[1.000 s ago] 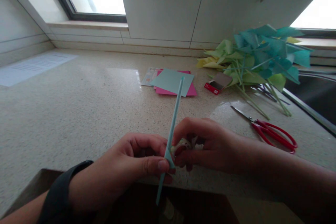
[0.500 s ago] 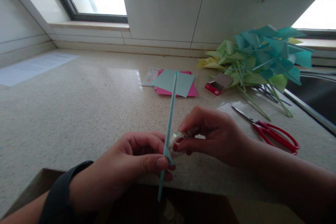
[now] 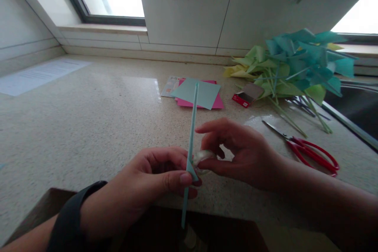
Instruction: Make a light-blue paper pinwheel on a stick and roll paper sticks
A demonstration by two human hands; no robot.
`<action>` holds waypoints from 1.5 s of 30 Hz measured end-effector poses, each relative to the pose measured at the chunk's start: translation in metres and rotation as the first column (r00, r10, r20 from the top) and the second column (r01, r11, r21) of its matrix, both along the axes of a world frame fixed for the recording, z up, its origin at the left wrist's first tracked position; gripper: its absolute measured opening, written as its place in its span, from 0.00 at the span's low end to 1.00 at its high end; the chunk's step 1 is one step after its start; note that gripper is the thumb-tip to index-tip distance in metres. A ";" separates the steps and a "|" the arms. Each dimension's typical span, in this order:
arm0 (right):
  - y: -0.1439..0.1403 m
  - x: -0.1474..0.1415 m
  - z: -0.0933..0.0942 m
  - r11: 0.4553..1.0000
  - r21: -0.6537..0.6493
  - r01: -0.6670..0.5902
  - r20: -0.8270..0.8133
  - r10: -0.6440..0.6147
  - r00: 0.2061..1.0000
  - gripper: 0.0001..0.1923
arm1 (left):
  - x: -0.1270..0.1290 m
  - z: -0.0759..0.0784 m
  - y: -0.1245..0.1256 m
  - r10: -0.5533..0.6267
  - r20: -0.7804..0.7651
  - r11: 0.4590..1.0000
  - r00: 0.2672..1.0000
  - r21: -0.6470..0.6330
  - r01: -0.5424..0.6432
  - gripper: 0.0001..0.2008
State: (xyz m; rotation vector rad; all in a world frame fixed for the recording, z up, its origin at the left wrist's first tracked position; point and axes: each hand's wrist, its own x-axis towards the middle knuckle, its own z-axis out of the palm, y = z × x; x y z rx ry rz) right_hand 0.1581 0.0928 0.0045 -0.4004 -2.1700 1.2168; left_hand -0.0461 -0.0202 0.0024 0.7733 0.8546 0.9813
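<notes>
My left hand (image 3: pixel 159 177) pinches a thin, pale blue-green rolled paper stick (image 3: pixel 192 134) near its lower part. The stick stands nearly upright, with a small folded paper flap at the thumb. Just right of it, my right hand (image 3: pixel 236 149) holds a small roll of clear tape (image 3: pixel 203 156) between thumb and fingers, its index finger lifted away. The tape roll comes close to the stick; whether a strip is stuck on cannot be made out.
Square paper sheets (image 3: pixel 199 90), blue-green over pink, lie ahead. A small red box (image 3: pixel 243 100), red-handled scissors (image 3: pixel 313 151) and a bunch of paper pinwheels (image 3: pixel 307 57) lie to the right, by a sink (image 3: pixel 354 106). A printed sheet (image 3: pixel 38 73) lies far left.
My right index finger has lifted off the tape roll and stretched toward the stick. The roll has turned a little in my right hand. My left hand keeps its pinch on the stick.
</notes>
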 end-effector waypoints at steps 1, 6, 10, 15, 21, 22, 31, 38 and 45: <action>-0.001 0.000 0.001 0.998 -0.064 0.003 0.001 -0.003 1.000 0.23 | 0.000 0.000 0.000 0.004 -0.003 1.000 1.000 0.007 -0.004 0.03; 0.000 0.001 0.018 0.931 -0.353 -0.092 0.155 0.155 0.976 0.14 | 0.000 0.001 0.001 0.002 -0.010 0.999 1.000 0.035 -0.002 0.04; 0.005 0.004 0.027 0.840 -0.531 -0.113 0.258 0.288 0.922 0.21 | -0.001 0.001 0.000 -0.012 0.012 0.999 1.000 0.045 0.012 0.05; 0.009 0.005 0.030 0.771 -0.602 -0.206 0.294 0.454 0.841 0.19 | -0.002 0.001 -0.001 -0.034 0.044 0.999 0.998 0.014 0.033 0.08; 0.011 0.007 0.034 0.667 -0.684 -0.296 0.250 0.595 0.764 0.17 | -0.003 0.001 -0.001 -0.062 0.055 0.998 0.997 0.037 0.060 0.07; 0.011 0.008 0.034 0.651 -0.699 -0.297 0.241 0.604 0.759 0.17 | -0.003 0.001 -0.001 -0.064 0.060 0.997 0.996 0.036 0.062 0.06; 0.011 0.007 0.025 0.714 -0.655 -0.246 0.204 0.481 0.853 0.18 | -0.004 0.003 -0.005 -0.033 -0.074 0.997 0.997 0.073 0.038 0.04; 0.010 0.003 0.026 0.806 -0.537 -0.250 0.226 0.423 0.877 0.14 | -0.002 0.005 0.000 0.015 -0.139 0.989 0.990 0.146 0.005 0.04; 0.013 0.009 0.027 0.769 -0.568 -0.293 0.224 0.487 0.844 0.13 | -0.002 0.000 0.001 0.032 -0.020 0.999 0.999 0.010 -0.032 0.07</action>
